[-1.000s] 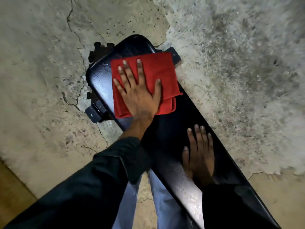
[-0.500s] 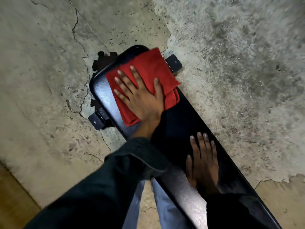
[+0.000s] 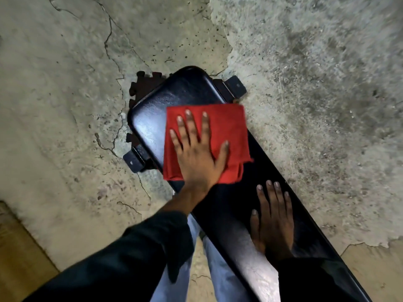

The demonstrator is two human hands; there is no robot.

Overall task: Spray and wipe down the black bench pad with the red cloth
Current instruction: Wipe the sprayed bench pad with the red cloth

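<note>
Black bench pad (image 3: 152, 118) running from 11 o'clock down to 5 o'clock across cracked concrete floor (image 3: 65, 105). Red cloth (image 3: 226, 127) folded, lying flat on the pad's far half, its right edge overhanging at 3 o'clock. Left hand (image 3: 197, 158) pressed palm-down on the cloth, fingers splayed and straight, gripping nothing. Right hand (image 3: 273, 219) flat on bare pad at 5 o'clock of the cloth, fingers extended, empty. Dark sleeve (image 3: 130, 258) at 7 o'clock.
</note>
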